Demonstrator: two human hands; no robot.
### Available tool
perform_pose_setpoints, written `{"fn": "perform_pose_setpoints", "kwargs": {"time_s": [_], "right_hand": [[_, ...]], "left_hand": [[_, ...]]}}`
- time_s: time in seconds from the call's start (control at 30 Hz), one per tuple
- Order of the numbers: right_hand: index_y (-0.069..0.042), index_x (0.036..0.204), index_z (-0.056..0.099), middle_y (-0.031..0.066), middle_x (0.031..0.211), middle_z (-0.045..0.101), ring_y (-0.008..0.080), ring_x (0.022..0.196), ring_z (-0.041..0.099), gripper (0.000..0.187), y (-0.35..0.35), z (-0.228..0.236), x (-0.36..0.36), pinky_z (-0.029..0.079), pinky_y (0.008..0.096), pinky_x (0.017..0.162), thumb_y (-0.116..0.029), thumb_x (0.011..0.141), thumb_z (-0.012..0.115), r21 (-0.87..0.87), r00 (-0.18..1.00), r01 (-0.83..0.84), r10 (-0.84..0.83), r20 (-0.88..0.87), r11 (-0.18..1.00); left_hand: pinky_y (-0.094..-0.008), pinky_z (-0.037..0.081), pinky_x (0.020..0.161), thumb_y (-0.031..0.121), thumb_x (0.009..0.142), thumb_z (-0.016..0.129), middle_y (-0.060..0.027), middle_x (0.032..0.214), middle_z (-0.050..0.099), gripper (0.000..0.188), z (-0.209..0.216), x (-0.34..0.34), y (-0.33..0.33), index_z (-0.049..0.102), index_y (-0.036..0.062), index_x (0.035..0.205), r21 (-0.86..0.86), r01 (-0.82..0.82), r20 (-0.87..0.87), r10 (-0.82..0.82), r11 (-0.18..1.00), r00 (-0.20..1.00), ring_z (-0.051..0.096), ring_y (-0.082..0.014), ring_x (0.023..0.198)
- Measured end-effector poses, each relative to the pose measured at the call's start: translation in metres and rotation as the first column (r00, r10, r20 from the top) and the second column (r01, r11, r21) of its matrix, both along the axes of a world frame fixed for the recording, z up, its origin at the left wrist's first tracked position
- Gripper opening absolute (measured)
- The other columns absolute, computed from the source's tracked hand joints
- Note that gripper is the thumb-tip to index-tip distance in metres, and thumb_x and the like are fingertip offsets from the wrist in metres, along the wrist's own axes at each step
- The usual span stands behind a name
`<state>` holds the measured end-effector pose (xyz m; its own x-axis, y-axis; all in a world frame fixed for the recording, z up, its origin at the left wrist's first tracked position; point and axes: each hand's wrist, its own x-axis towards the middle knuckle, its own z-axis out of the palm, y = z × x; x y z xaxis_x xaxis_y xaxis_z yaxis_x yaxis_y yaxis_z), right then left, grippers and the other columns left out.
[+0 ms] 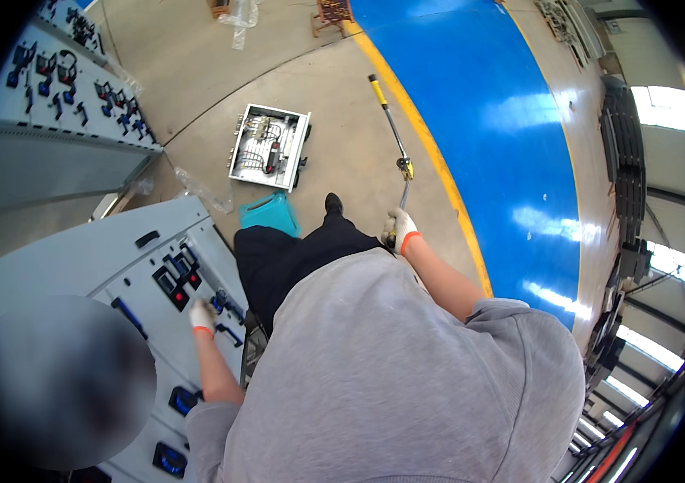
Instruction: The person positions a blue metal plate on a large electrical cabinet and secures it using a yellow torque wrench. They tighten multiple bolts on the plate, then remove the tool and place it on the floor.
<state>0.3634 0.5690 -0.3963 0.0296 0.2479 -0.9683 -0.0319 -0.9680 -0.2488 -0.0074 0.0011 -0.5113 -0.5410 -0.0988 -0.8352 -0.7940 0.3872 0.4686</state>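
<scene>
The right hand (399,229), in a white glove with an orange cuff, grasps the near end of a long-handled tool (397,149), fingers clenched around it. The tool runs away from the hand toward the far side, over the concrete floor (334,97): a bent metal neck, a yellow joint partway along, a steel shaft, and a yellow grip at the far tip, which lies close to the yellow floor line (439,169) edging the blue floor area (503,121).

The left hand (202,315), gloved the same way, rests on the face of a grey control cabinet (117,249) at near left, touching the panel just beside a black switch with a red lamp (175,291) and blue handles (225,306). Whether its fingers are curled around anything or simply pressed flat, I cannot tell.

On the floor beyond the cabinet lies an open white electrical box (268,146) showing wiring, with a teal plastic piece (270,213) just near of it. A second grey cabinet (60,88) stands at far left.
</scene>
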Motion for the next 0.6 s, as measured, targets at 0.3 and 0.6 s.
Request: {"fn": "perform_pose_setpoints", "kwargs": {"time_s": [0.3, 0.6], "right_hand": [[-0.017, 0.076, 0.049, -0.0008, 0.057, 0.042, 0.0172, 0.044, 0.038, 0.029, 0.151, -0.266, 0.158, 0.034, 0.0373, 0.045, -0.030, 0.097, 0.064, 0.218, 0.940, -0.328, 0.293, 0.177, 0.919], [0.002, 0.077, 0.064, 0.0094, 0.059, 0.060, 0.0213, 0.052, 0.062, 0.032, 0.126, -0.413, 0.325, 0.047, 0.0429, 0.049, -0.025, 0.093, 0.066, 0.392, 0.718, -0.502, 0.118, 0.686, 0.771]], "left_hand": [[-0.0318, 0.036, 0.045, 0.052, 0.109, 0.053, 0.0030, 0.053, 0.038, 0.060, -0.086, -0.074, 0.253, 0.042, 0.0161, 0.062, -0.065, 0.284, -0.685, -0.250, 0.957, 0.684, 0.038, -0.0117, 0.044], [-0.0447, 0.050, 0.066, 0.024, 0.103, 0.062, -0.0124, 0.080, 0.074, 0.036, -0.171, 0.132, 0.606, 0.070, -0.0109, 0.101, -0.123, 0.931, -0.481, -0.841, 0.344, 0.247, 0.067, -0.0193, 0.073]]}}
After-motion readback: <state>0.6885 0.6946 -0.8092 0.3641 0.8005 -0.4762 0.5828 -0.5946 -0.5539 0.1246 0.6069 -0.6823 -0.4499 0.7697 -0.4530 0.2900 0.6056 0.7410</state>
